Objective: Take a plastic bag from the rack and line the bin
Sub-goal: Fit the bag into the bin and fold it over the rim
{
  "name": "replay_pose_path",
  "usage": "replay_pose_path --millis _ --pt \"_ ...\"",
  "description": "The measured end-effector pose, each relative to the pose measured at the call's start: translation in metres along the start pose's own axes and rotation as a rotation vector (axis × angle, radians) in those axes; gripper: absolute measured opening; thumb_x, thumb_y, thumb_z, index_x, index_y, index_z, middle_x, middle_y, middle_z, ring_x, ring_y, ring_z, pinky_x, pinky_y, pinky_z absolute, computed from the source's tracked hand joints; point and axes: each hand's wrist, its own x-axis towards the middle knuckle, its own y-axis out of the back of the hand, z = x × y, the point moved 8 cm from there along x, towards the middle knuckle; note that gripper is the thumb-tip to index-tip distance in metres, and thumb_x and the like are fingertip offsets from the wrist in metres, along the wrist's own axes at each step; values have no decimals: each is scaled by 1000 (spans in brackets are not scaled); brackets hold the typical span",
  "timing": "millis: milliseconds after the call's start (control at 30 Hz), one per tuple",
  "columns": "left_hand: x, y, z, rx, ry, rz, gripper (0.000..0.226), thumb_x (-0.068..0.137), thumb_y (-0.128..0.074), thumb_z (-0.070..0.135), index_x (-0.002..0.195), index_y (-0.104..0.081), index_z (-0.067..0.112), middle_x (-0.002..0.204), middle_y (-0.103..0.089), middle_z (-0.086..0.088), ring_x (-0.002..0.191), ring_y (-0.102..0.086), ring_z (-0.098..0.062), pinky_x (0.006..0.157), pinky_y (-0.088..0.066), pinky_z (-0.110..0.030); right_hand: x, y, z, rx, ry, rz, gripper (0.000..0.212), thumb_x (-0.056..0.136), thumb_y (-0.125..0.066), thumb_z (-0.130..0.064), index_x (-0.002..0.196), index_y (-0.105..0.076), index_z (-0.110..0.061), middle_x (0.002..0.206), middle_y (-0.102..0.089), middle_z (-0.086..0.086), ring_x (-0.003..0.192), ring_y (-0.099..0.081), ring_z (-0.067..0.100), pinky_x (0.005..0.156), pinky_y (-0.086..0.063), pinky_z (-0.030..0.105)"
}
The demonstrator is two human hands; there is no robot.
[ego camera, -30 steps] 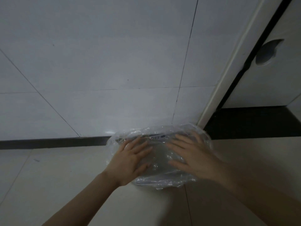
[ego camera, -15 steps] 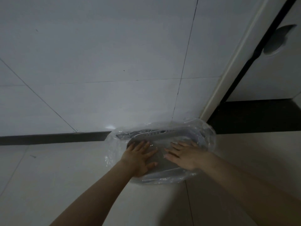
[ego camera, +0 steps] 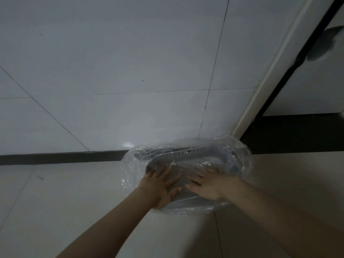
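A grey bin with a slotted rim stands on the floor against the wall. A clear plastic bag is draped over its rim and sags into its opening. My left hand lies flat inside the bin on the plastic, fingers spread. Beside it, my right hand presses down on the plastic in the same way. Neither hand grips anything; both push the film down. The bin's bottom is hidden under the hands and the film.
The white tiled wall rises behind the bin, with a dark skirting strip along its foot. A white door frame and a door with a round recessed handle stand at the right. Pale floor tiles surround the bin.
Both hands have sunk from the top of the bag down into the bin, pushing the plastic inward. The bin's slotted rim now shows through the film.
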Motion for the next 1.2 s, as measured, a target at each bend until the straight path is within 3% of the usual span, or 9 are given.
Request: replay_pose_path --millis 200,500,700,833,933,1000,1067,1133,1200 --pt "11 -4 -1 41 62 -93 73 84 -11 71 145 7 36 156 21 -3 143 15 -24 116 3 -49 4 -9 7 -14 -74 -129 72 81 -14 -76 139 14 -45 154 26 -3 142 20 31 113 11 59" --pt "30 -20 -2 -51 63 -9 76 84 -22 70 142 14 39 155 23 1 141 22 -20 115 3 -44 33 -23 17 86 -89 -98 70 83 -12 -73 139 18 -43 152 31 -1 138 29 32 108 16 61" --pt "39 -28 -2 -98 74 20 77 84 -28 70 144 7 37 157 20 0 141 22 -18 116 7 -47 40 -24 23 81 -78 -97 68 87 -12 -68 141 18 -38 153 29 3 139 27 31 110 14 62" --pt "23 -2 6 -163 -26 151 69 88 -23 64 137 19 40 157 16 2 141 21 -16 115 7 -37 18 10 12 149 37 148 67 90 -18 -63 144 8 -33 157 17 -1 142 21 23 116 9 47" --pt "-10 31 11 -160 -182 329 61 91 -30 53 145 -8 35 157 -14 -1 145 -7 -19 117 -13 -35 -20 45 0 81 221 439 67 91 -38 -52 146 -9 -28 159 -1 0 145 7 19 116 -4 35" --pt "-33 49 12 -54 -239 488 55 87 -40 43 140 -36 29 150 -35 -5 139 -30 -25 112 -29 -39 -44 61 -3 -108 265 615 72 77 -66 -48 139 -38 -24 152 -32 6 140 -22 26 109 -29 45" --pt "-46 58 3 48 -182 571 59 82 -49 42 138 -41 25 148 -38 -7 136 -33 -28 110 -23 -45 -56 67 3 -216 200 693 84 57 -80 -51 130 -52 -20 141 -48 7 129 -43 34 96 -41 56" --pt "-49 62 -14 71 -61 584 75 74 -61 51 140 -37 24 148 -37 -9 135 -33 -33 110 -20 -51 -59 65 14 -245 118 682 94 52 -79 -57 133 -48 -19 143 -44 9 129 -42 37 94 -40 62" --pt "-47 61 -28 72 29 562 90 66 -67 61 142 -34 24 148 -37 -12 133 -36 -36 111 -24 -58 -54 62 24 -228 45 629 104 58 -74 -61 142 -30 -21 152 -27 9 137 -26 37 99 -34 68"
